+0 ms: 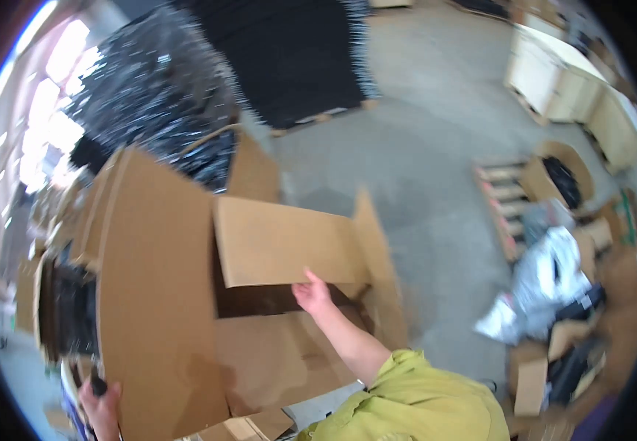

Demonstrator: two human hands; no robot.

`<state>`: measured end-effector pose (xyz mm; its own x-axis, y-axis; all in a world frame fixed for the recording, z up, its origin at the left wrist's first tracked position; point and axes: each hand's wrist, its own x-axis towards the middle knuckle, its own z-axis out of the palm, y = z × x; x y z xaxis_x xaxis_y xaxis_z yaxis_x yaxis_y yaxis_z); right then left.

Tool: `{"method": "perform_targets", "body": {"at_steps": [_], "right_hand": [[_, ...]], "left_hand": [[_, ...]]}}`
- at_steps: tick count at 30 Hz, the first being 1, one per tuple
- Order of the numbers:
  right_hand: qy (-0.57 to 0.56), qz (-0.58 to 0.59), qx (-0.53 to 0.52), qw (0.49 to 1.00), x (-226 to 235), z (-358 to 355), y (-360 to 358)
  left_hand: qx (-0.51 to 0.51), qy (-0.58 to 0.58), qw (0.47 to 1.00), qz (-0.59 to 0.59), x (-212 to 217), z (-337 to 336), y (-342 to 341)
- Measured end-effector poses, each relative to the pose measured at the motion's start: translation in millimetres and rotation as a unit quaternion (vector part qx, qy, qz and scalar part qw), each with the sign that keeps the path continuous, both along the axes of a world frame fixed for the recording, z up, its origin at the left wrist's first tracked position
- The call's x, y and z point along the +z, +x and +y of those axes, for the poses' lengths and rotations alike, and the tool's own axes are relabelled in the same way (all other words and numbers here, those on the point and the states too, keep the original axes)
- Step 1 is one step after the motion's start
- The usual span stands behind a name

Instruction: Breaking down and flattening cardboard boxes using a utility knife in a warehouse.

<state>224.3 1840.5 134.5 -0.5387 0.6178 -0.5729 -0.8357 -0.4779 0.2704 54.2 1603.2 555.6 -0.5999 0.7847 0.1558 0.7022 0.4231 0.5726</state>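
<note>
A large open cardboard box (pixel 158 294) stands in front of me, its tall side panel on the left. A wide cardboard flap (pixel 285 239) slants across the box opening, which is dark beneath it. My right hand (pixel 312 294) is at the flap's near edge, fingers closed on it with one fingertip over the face. At the lower left, outside the tall panel, my left hand (pixel 103 406) is closed around a black, rounded object (pixel 99 386); its kind is too blurred to make out. My right arm has a yellow-green sleeve (pixel 429 397).
Stacks wrapped in black plastic (pixel 153 81) stand behind the box, beside a black-covered pallet load (pixel 282 59). Rightward are a wooden pallet (pixel 501 195), an open carton (pixel 581 165), silver-grey plastic bags (pixel 550 275) and cardboard scraps. Pale crates (pixel 553 73) sit at the far right.
</note>
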Motion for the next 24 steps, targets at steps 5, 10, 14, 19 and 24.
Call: {"method": "perform_targets", "body": {"at_steps": [5,10,14,19,24], "right_hand": [[0.217,-0.175,-0.023,0.96,106,38,53],[0.275,-0.397,-0.033,0.875,207,56,107],[0.302,-0.42,-0.036,0.855,198,12,102],[0.238,-0.408,-0.018,0.881,172,-19,111],[0.182,-0.442,0.002,0.879,136,-24,137]], "left_hand": [[0.019,0.036,0.993,-0.109,-65,-58,-42],[0.014,-0.011,0.999,-0.047,-148,-93,-53],[-0.036,0.084,0.993,0.079,-167,-41,-1],[-0.3,0.124,0.901,0.287,-178,63,107],[-0.439,-0.054,0.8,0.405,-213,154,183]]}}
